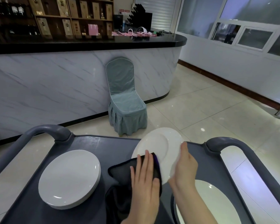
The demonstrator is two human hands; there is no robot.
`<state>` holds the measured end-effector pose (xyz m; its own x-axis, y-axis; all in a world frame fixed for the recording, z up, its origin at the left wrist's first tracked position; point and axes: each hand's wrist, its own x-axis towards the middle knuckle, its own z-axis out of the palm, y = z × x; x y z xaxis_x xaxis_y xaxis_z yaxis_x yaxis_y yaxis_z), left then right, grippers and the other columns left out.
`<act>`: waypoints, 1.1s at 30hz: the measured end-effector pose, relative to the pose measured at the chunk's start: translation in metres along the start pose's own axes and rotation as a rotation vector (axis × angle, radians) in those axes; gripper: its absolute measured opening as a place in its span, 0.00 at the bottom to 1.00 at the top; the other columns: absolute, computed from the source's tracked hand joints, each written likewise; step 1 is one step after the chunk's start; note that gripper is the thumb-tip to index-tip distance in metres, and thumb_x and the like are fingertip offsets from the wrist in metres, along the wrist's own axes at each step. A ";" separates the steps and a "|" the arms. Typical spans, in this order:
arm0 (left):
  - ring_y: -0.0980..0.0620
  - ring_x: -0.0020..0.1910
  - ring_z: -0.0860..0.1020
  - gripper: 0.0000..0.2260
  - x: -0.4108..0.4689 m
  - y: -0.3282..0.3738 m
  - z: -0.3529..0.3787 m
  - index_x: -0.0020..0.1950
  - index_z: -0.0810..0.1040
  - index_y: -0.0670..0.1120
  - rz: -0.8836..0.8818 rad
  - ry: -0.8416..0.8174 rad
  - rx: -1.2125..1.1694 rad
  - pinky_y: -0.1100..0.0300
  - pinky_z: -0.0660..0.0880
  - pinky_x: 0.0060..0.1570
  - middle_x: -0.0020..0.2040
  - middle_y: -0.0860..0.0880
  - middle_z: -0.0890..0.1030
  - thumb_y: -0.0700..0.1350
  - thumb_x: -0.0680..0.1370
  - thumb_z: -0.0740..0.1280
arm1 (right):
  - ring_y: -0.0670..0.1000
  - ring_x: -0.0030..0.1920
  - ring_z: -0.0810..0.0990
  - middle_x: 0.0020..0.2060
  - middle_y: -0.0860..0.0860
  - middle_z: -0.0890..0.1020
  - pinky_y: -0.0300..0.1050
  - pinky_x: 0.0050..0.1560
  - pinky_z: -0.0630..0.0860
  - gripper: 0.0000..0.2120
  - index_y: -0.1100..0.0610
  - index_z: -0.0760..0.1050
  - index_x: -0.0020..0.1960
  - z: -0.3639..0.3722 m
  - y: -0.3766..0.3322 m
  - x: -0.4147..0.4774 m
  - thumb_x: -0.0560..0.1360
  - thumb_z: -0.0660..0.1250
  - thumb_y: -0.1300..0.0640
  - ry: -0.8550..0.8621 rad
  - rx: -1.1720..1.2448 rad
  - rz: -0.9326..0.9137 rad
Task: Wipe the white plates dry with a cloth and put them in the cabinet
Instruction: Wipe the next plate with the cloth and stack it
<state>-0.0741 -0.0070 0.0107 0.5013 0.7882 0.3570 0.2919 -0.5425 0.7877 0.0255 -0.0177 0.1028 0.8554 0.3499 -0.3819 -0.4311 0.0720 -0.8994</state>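
A white plate (160,143) is tilted up above the grey cart top (107,149), and my right hand (185,164) grips its right rim. My left hand (145,180) lies flat on a dark cloth (120,172) and presses it against the plate's lower left face. A purple edge shows on the cloth by my fingertips. A short stack of white plates (69,178) rests on the left of the cart. Another white plate (217,202) lies at the lower right, partly hidden by my right forearm.
The cart has grey tube handles at the left (44,130) and right (225,143). Beyond it stands a chair in a teal cover (124,101) against a marble-look bar counter (55,88). Shelves with bottles and boxes line the back wall. Tiled floor stretches to the right.
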 end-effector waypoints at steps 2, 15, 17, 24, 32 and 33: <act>0.59 0.78 0.41 0.26 0.007 0.006 0.000 0.78 0.46 0.53 0.066 -0.050 0.111 0.51 0.39 0.75 0.79 0.58 0.46 0.51 0.80 0.44 | 0.49 0.36 0.80 0.30 0.45 0.83 0.44 0.38 0.75 0.18 0.56 0.80 0.38 0.004 0.012 -0.007 0.79 0.64 0.46 0.037 0.041 -0.006; 0.58 0.78 0.41 0.27 -0.001 -0.009 -0.006 0.78 0.46 0.52 0.010 0.000 -0.021 0.60 0.37 0.75 0.78 0.65 0.42 0.48 0.78 0.46 | 0.50 0.34 0.74 0.30 0.48 0.76 0.44 0.41 0.72 0.18 0.55 0.73 0.35 -0.004 0.001 -0.009 0.79 0.63 0.45 -0.026 0.009 -0.082; 0.55 0.79 0.42 0.27 0.006 0.001 -0.005 0.79 0.46 0.50 0.066 -0.009 0.014 0.56 0.38 0.75 0.79 0.61 0.43 0.48 0.80 0.46 | 0.45 0.31 0.78 0.28 0.44 0.80 0.42 0.38 0.74 0.22 0.55 0.78 0.31 -0.004 0.009 -0.016 0.80 0.62 0.46 -0.075 -0.043 -0.133; 0.59 0.77 0.35 0.25 0.045 0.028 -0.015 0.77 0.38 0.55 0.102 -0.106 0.037 0.60 0.33 0.74 0.77 0.63 0.35 0.55 0.81 0.40 | 0.44 0.38 0.84 0.34 0.47 0.86 0.39 0.38 0.76 0.18 0.53 0.85 0.42 -0.012 0.042 -0.028 0.82 0.60 0.50 -0.153 -0.267 -0.337; 0.68 0.74 0.36 0.22 0.087 0.006 -0.026 0.77 0.41 0.59 -0.170 -0.204 -0.197 0.51 0.37 0.77 0.77 0.65 0.40 0.47 0.86 0.45 | 0.43 0.26 0.64 0.22 0.43 0.66 0.33 0.28 0.63 0.26 0.50 0.64 0.24 -0.024 0.047 -0.032 0.80 0.62 0.51 -0.189 -0.359 -0.331; 0.69 0.74 0.37 0.22 0.086 0.001 -0.026 0.78 0.41 0.59 -0.170 -0.177 -0.219 0.53 0.38 0.77 0.78 0.65 0.41 0.48 0.86 0.45 | 0.44 0.27 0.63 0.22 0.43 0.65 0.34 0.28 0.63 0.26 0.50 0.63 0.24 -0.023 0.043 -0.031 0.81 0.62 0.51 -0.195 -0.353 -0.314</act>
<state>-0.0517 0.0674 0.0551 0.5999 0.7889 0.1331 0.2111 -0.3166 0.9248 -0.0130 -0.0473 0.0705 0.8442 0.5320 -0.0652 -0.0095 -0.1068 -0.9942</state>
